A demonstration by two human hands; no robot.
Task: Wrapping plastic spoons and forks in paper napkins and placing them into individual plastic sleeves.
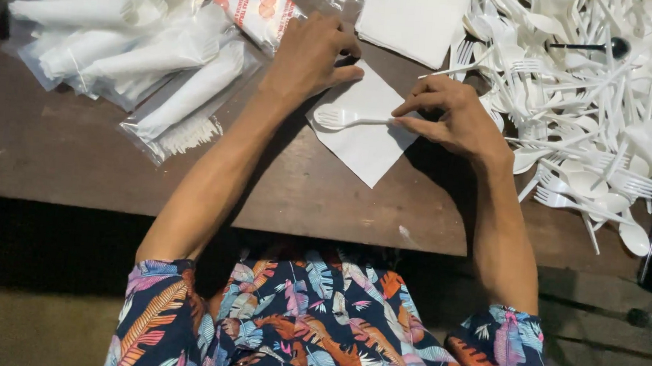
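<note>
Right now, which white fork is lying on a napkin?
The fork between the hands, held by the right hand. It alone lies on the napkin; the others sit heaped at right.

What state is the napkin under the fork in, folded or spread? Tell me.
Spread flat. The napkin lies open on the table as one sheet, the fork on top; no fold shows.
</note>
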